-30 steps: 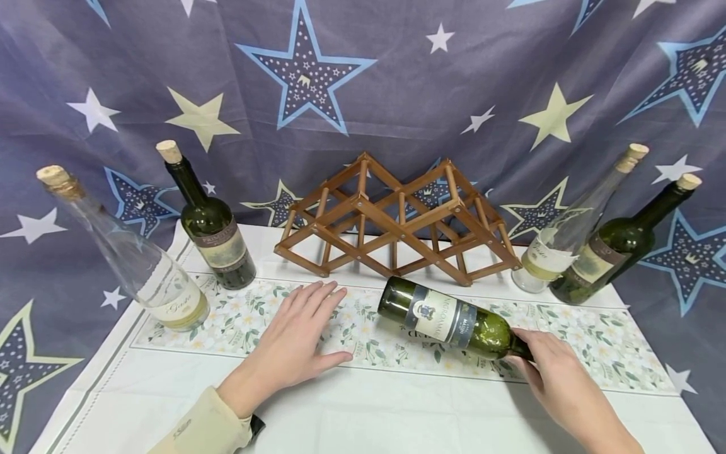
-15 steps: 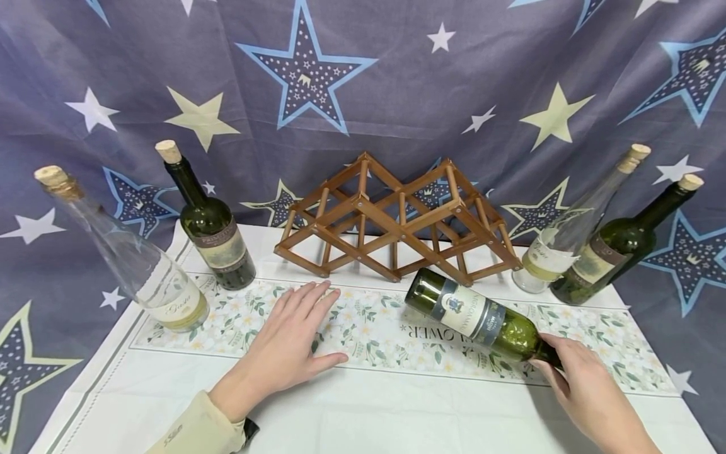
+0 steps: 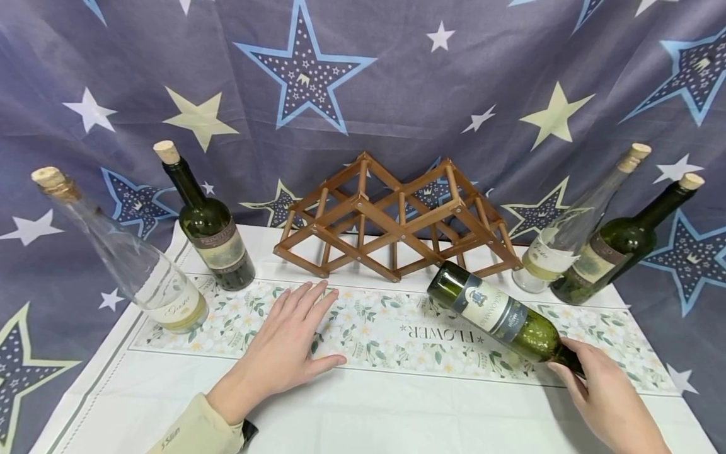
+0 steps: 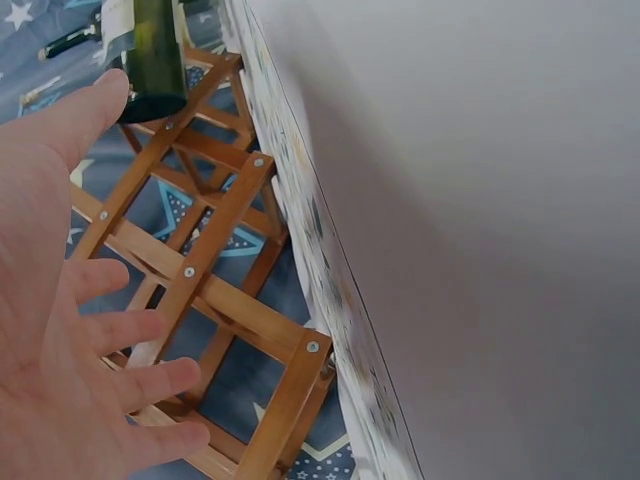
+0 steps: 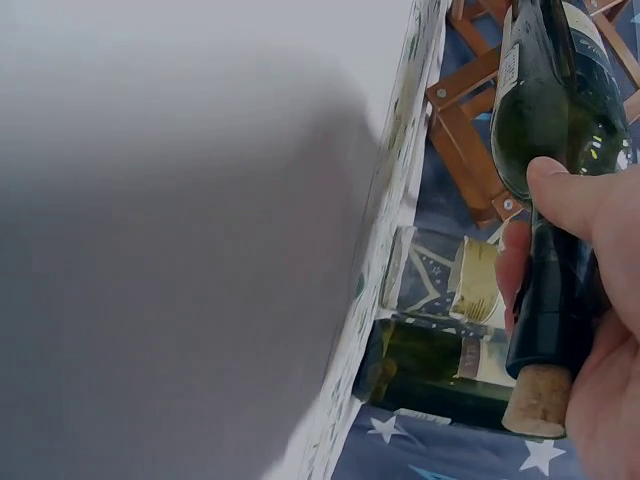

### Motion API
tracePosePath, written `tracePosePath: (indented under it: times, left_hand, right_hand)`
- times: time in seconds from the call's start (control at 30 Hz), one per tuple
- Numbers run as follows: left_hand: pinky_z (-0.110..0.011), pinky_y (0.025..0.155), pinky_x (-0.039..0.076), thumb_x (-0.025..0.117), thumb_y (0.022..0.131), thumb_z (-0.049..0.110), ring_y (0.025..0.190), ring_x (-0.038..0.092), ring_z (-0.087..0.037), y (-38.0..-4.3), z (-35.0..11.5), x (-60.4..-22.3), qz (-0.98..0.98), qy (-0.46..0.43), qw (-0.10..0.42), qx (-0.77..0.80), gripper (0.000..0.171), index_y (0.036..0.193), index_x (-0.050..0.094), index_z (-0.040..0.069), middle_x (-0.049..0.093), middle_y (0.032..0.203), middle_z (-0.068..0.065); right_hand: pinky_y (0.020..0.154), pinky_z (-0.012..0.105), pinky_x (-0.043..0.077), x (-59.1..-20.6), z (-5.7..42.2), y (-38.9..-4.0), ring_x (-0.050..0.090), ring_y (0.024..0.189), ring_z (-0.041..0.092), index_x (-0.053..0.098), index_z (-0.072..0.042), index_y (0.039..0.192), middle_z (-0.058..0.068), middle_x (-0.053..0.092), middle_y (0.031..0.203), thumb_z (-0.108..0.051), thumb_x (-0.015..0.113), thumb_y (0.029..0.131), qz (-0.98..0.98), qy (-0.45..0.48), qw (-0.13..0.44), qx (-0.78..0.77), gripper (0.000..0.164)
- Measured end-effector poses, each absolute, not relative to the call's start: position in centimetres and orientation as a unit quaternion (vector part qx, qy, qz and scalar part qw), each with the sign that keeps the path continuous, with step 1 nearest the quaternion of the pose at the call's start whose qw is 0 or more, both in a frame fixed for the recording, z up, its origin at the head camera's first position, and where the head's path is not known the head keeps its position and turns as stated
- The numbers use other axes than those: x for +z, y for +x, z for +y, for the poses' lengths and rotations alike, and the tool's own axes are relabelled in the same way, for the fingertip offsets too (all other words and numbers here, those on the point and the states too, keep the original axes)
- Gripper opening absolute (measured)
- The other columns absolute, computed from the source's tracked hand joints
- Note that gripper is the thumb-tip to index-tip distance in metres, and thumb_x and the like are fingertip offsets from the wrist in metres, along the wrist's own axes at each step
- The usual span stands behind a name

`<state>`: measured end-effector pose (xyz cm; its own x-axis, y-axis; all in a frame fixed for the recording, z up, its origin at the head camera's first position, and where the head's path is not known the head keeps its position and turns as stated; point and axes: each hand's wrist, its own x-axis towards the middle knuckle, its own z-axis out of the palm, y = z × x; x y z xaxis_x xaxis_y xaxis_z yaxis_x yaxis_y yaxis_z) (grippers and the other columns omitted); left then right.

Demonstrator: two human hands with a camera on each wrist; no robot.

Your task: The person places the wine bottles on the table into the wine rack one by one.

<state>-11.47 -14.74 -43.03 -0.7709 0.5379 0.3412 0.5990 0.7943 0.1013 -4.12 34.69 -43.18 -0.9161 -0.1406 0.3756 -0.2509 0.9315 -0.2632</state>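
My right hand (image 3: 612, 400) grips the neck of a green wine bottle (image 3: 501, 312), which slants with its base up and to the left, near the right front of a wooden wine rack (image 3: 401, 236). In the right wrist view the thumb lies along the bottle's shoulder (image 5: 550, 130), and a cork (image 5: 540, 400) shows at the mouth. The bottle's base overlaps the rack's lower edge in the head view. My left hand (image 3: 283, 343) holds nothing, fingers spread over the floral table runner (image 3: 368, 328). The rack's lattice stands unfolded, its slots bare.
At the left stand a clear corked bottle (image 3: 178, 309) and a dark green one (image 3: 221, 246). Another clear bottle (image 3: 544, 265) and green bottle (image 3: 609, 252) stand close together right of the rack. A star-patterned curtain (image 3: 397, 75) hangs directly behind.
My right hand has moved to the right with the wine bottle, whose base has also shifted right and slightly up, steepening its slant. The left hand has barely moved.
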Motion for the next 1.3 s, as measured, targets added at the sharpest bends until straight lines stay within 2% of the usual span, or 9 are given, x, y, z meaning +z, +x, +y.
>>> tracePosePath:
  times: [0.33,0.67,0.93,1.3]
  left_hand:
    - [-0.06,0.115,0.014,0.061,0.076,0.079,0.145,0.024,-0.037,-11.3,-14.8,-43.2,-0.938,-0.297,0.15,-0.096,0.107,0.157,0.033,0.016,0.029,0.16,-0.011]
    - [-0.061,0.115,0.013,0.06,0.076,0.08,0.147,0.02,-0.037,-11.2,-14.9,-43.2,-0.941,-0.294,0.14,-0.09,0.108,0.159,0.03,0.016,0.022,0.163,-0.008]
    - [-0.062,0.115,0.014,0.061,0.075,0.08,0.146,0.021,-0.038,-11.2,-14.9,-43.1,-0.94,-0.294,0.146,-0.093,0.109,0.158,0.031,0.016,0.026,0.161,-0.01]
    - [-0.062,0.115,0.013,0.06,0.076,0.08,0.146,0.02,-0.038,-11.1,-14.9,-42.9,-0.943,-0.289,0.134,-0.095,0.109,0.159,0.028,0.018,0.025,0.162,-0.01]
  right_hand:
    - [0.079,0.062,0.046,-43.9,35.6,-3.7,0.057,0.098,0.052,0.057,0.01,0.123,0.033,0.061,0.111,-0.017,0.073,0.089,-0.971,0.057,0.174,0.156,0.046]
    - [0.079,0.062,0.046,-44.0,36.2,-3.5,0.058,0.096,0.053,0.056,0.01,0.123,0.035,0.06,0.108,-0.018,0.072,0.091,-0.974,0.026,0.164,0.153,0.046]
    - [0.078,0.063,0.046,-43.8,36.2,-3.6,0.057,0.096,0.055,0.054,0.012,0.125,0.038,0.059,0.109,-0.023,0.069,0.094,-0.979,-0.012,0.139,0.146,0.05]
    - [0.081,0.064,0.044,-43.7,35.9,-3.7,0.056,0.098,0.056,0.056,0.008,0.123,0.035,0.061,0.11,-0.02,0.071,0.092,-0.972,0.002,0.167,0.165,0.045]
